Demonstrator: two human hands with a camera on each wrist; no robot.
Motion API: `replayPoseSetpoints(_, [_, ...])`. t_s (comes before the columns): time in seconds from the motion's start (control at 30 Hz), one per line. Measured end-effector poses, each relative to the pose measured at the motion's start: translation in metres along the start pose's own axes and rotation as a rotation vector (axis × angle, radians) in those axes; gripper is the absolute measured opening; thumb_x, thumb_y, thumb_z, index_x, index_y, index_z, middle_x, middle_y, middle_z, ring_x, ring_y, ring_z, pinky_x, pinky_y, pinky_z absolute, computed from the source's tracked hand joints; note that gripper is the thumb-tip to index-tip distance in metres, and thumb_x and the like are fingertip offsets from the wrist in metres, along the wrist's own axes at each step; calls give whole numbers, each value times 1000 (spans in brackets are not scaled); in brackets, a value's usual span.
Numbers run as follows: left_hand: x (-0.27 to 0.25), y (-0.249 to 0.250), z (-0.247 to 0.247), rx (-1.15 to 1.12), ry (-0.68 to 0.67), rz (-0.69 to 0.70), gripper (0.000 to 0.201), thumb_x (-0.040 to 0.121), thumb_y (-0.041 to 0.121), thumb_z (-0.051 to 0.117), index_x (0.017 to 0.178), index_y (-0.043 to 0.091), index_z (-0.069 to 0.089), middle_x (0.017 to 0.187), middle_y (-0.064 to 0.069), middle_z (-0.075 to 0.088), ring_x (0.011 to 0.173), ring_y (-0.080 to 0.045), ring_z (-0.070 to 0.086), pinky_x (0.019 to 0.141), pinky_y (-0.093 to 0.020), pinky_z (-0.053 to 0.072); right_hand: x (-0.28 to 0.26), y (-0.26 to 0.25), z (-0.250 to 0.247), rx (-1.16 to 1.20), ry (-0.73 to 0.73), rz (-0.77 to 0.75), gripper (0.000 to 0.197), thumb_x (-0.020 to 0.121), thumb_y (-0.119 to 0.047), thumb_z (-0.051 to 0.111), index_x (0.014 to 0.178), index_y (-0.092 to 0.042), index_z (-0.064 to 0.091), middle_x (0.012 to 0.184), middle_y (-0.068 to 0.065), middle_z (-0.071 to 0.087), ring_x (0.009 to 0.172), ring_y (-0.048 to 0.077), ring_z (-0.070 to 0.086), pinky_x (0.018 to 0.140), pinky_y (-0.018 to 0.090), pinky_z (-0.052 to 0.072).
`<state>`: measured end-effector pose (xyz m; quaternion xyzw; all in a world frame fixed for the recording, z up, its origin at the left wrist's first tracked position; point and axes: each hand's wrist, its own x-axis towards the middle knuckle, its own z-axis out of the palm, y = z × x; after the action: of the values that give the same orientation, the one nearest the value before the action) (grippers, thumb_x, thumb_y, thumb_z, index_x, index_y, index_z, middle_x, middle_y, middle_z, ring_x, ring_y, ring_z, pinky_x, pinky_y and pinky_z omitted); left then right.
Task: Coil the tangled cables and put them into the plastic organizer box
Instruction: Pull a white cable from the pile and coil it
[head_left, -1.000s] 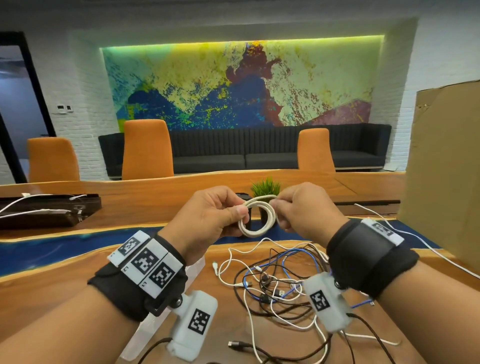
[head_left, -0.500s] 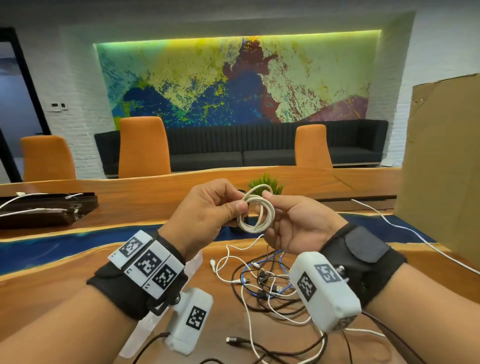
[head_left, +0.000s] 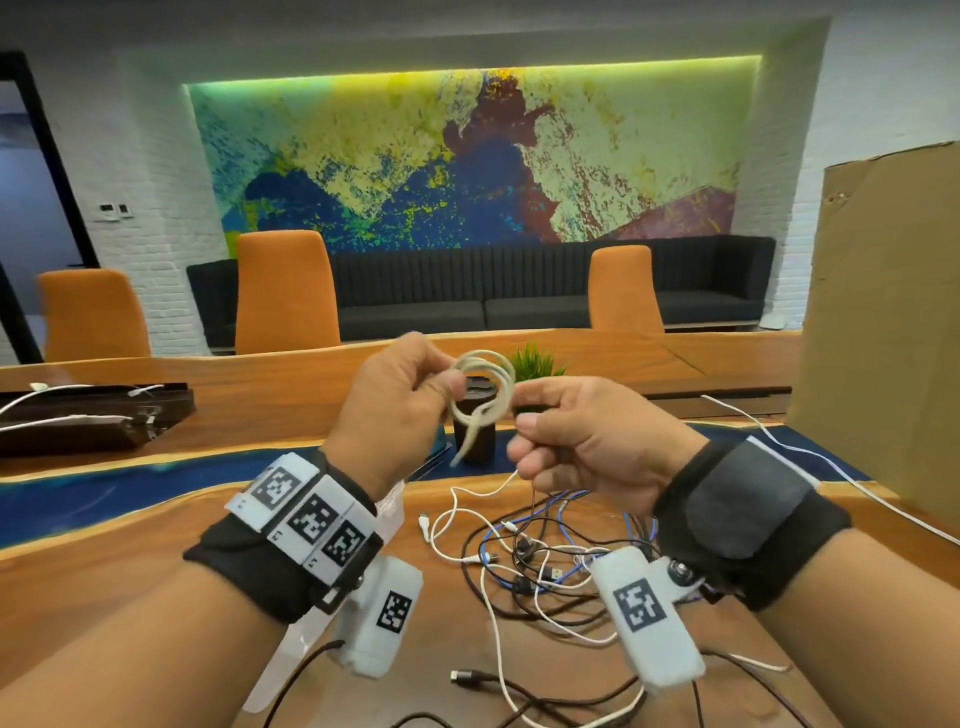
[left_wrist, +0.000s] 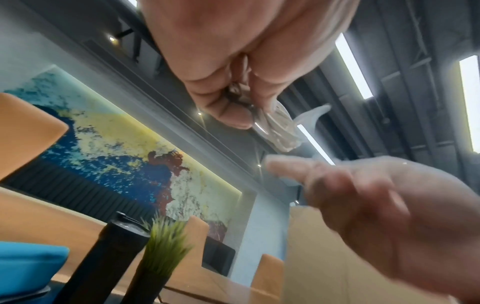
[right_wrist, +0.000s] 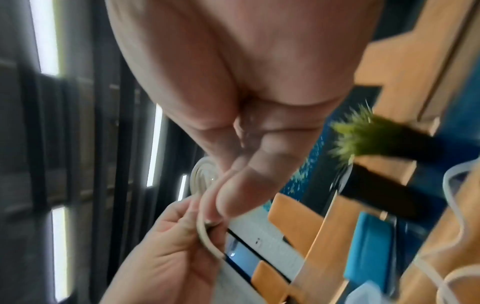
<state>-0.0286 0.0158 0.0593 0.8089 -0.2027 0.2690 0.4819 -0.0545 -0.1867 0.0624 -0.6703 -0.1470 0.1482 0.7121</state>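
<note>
Both hands are up above the surface (head_left: 104, 587) working one white cable coil (head_left: 483, 387). Left hand (head_left: 400, 410) has the coil pinched between thumb and fingers, so that grip is clenched on it. Right hand (head_left: 587, 441) sits just beside the coil with fingers curled; in the right wrist view its fingertips look pinched on the cable's loose tail, but it's blurry. That tail hangs down toward the tangled cables (head_left: 540, 566), a mess of white, black and blue lying on the wood right under the hands.

Containers: only a clear plastic edge (head_left: 291, 654) shows under the left wrist, mostly hidden by the arm and camera, so can't say what's in it. A dark tray (head_left: 93, 421) far left has a couple of white cables lying across it. A big cardboard box (head_left: 883, 332) on the right is cut off by the frame, insides not visible.
</note>
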Motion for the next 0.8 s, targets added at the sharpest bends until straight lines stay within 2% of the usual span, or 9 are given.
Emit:
replayPoseSetpoints(0.03, [2,-2,-5,5,37,-29,15,95,5,64,84,16,63,82,-12,70,78,-32,69,74,-52,59,-2,-1,-4,-43,29,8,31,98,-5,52,127,-14,55,73,8,63,56,13,59,49,23,52])
replayPoseSetpoints(0.1, [5,-3,-14,26,62,-38,12,95,5,63,86,13,63,82,-14,70,77,-33,69,74,-53,59,-5,0,-9,-71,65,22,30,97,-14,58,126,-14,56,70,4,60,54,11,54,47,21,48])
replayPoseSetpoints(0.13, [5,-2,-14,45,51,-24,11,95,5,64,86,12,63,82,-13,70,77,-32,69,74,-53,59,-6,-1,-8,-82,84,28,32,94,-24,61,123,-12,58,72,4,60,56,11,54,48,21,48])
replayPoseSetpoints(0.2, [3,3,-9,76,31,16,8,95,7,65,88,12,63,82,-10,69,76,-30,68,71,-52,59,-3,0,0,-149,129,46,49,87,-50,63,115,-10,62,80,5,62,63,14,55,51,23,46])
replayPoseSetpoints(0.27, [1,7,-1,85,43,54,8,95,9,66,88,12,63,79,-9,67,74,-30,66,68,-53,58,1,1,13,-204,147,50,58,81,-63,62,102,-9,66,85,4,65,64,13,52,50,23,40])
replayPoseSetpoints(0.37, [0,9,4,111,64,80,10,95,12,66,87,17,63,77,-3,66,73,-26,65,67,-50,58,8,6,29,-150,160,39,40,88,-48,65,95,-9,68,81,3,63,55,8,43,46,21,30])
replayPoseSetpoints(0.5, [-3,5,2,115,77,71,11,96,14,65,86,20,62,79,-3,66,74,-25,65,67,-49,58,13,10,40,-43,169,48,22,96,-30,61,93,-9,66,77,4,62,51,7,42,42,19,31])
replayPoseSetpoints(0.67, [-4,-1,-2,137,105,44,15,95,9,65,84,19,61,77,-1,64,71,-18,61,64,-37,55,6,8,42,-99,53,21,20,96,-23,57,80,-11,59,66,1,57,49,8,38,42,20,24])
replayPoseSetpoints(0.8, [-3,-10,-17,201,82,37,13,96,9,63,87,18,61,80,2,66,73,-16,62,65,-35,54,-11,0,30,-286,-96,-78,21,96,-19,57,76,-12,60,56,-4,53,45,8,34,42,19,24])
